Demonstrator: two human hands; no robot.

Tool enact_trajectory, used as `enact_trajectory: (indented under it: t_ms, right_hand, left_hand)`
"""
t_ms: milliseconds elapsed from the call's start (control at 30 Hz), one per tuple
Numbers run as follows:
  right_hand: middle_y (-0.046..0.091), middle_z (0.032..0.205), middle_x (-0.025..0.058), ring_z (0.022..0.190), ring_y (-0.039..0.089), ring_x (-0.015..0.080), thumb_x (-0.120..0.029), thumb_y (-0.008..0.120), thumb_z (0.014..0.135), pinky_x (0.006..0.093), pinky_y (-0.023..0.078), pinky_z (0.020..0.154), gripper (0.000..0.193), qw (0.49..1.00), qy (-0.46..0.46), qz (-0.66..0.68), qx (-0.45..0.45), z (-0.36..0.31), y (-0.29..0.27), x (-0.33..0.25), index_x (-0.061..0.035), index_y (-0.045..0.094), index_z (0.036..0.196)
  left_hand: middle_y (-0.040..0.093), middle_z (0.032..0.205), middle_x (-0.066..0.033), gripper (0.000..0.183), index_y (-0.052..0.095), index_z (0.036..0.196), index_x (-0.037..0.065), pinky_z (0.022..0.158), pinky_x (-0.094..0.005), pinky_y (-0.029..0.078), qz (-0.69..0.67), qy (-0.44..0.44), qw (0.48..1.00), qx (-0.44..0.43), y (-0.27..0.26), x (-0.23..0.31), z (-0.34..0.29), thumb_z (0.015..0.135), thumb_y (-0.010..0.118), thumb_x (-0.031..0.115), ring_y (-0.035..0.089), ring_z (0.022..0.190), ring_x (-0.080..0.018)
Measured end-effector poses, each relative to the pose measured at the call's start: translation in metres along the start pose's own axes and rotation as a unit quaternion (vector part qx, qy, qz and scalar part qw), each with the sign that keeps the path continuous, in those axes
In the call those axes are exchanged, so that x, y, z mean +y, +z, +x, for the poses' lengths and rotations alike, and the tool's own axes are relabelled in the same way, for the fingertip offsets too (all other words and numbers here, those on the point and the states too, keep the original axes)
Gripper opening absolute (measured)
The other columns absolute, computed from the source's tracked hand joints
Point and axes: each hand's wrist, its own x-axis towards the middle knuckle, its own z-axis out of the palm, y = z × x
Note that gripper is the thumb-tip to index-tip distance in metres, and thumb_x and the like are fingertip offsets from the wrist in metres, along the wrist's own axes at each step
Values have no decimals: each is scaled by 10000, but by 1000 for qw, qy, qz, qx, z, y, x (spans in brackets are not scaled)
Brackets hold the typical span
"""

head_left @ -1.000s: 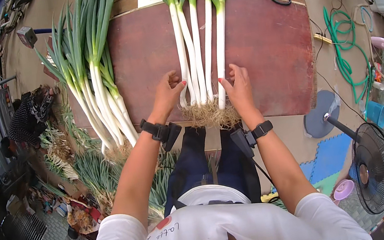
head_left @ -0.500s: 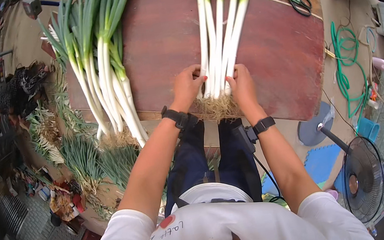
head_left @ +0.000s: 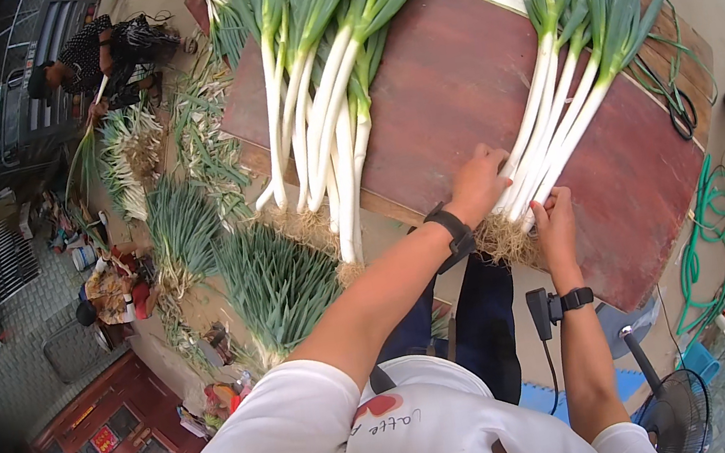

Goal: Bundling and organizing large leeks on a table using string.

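Observation:
A bunch of long green onions lies on a dark red board, leaves toward the far side and roots over the near edge. My left hand has its fingers curled against the left side of the white stems, just above the roots. On the other side, my right hand pinches the outer stem near its base. Both hands squeeze the bunch between them, and parts of the fingers are hidden. Left of it rests a second bunch of green onions, touched by neither hand.
Black scissors lie at the right of the red board. Piles of green onions cover the ground at left, where two other people work. A green hose and a fan are at right.
My view has swung left, so the board and both bunches sit farther right in the picture. Both hands stay at the base of the same bunch.

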Motion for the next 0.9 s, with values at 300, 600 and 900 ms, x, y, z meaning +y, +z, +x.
enact_trajectory:
  t_ms: [300,600,900]
  right_hand:
    - [585,842,62,728,521,128,-120,543,880,265,430,659,200,990,-35,42,129,-9,-51,-15,7,574,1032]
    - [602,886,160,827,579,338,-77,543,840,374,456,730,115,972,-164,88,-143,-29,63,-125,-8,596,916]
    - [609,871,157,797,584,330,-127,560,832,380,459,709,134,961,-175,105,-188,-22,133,-147,-23,593,909]
  left_hand:
    - [577,1049,-123,288,588,1080,8,785,-310,462,-9,-15,927,375,-190,-96,-44,812,628,107,562,943,-205]
    - [654,812,-106,302,625,948,2,667,-325,483,105,-139,953,248,-262,-168,-23,711,723,161,619,723,-219]
    - [599,807,25,199,633,905,39,651,-231,400,-240,-174,946,132,-288,-149,-32,782,671,191,514,716,-80]
